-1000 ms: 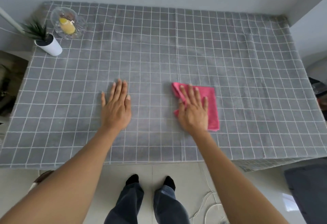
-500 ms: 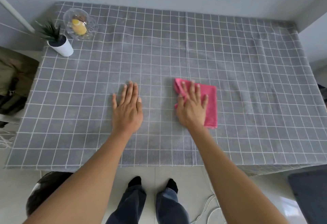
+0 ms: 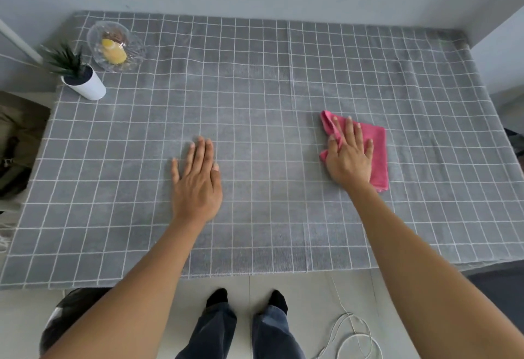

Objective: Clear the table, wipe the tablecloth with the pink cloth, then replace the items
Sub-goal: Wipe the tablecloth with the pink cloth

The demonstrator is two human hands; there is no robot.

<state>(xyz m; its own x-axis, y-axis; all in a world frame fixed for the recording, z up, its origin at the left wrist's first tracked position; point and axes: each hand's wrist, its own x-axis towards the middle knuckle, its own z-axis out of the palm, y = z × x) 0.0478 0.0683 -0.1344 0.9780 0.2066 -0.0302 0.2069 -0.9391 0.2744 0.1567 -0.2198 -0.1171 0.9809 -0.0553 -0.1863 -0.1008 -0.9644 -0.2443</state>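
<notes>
A grey tablecloth [image 3: 269, 81] with a white grid covers the table. My right hand [image 3: 349, 157] presses flat on the folded pink cloth [image 3: 378, 149], right of the middle, its fingers straight. My left hand [image 3: 196, 181] lies flat on the bare tablecloth near the middle, fingers straight and together. At the far left corner stand a small plant in a white pot [image 3: 82, 81] and a clear glass dish [image 3: 114, 47] holding a yellow item.
Walls run along the table's far side and right end. Left of the table lies a dark bag [image 3: 17, 143]. On the floor below the near edge are my feet, a dark round object [image 3: 65, 310] and a white cord [image 3: 351, 330].
My right hand has slid the pink cloth to the right across the tablecloth. My left hand has stayed flat in about the same place.
</notes>
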